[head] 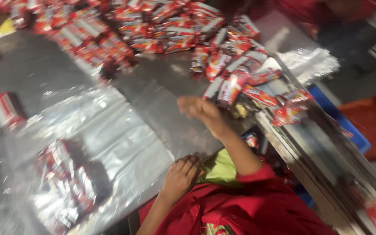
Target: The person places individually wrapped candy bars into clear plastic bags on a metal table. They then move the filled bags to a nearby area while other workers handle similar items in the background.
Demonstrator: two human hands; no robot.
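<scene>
The view is motion-blurred. My right hand hovers over the steel table, fingers curled, just left of a heap of red snack packets; the blur hides whether it holds one. Resting on the table's near edge is my left hand, fingers flat and nothing in it. Left of it, a clear plastic bag lies spread on the table with a few red packets inside. Both my arms wear red sleeves.
Many more red packets cover the far part of the table. A steel rail runs along the right side, with a blue crate and an orange surface beyond. Crumpled clear plastic lies at the right.
</scene>
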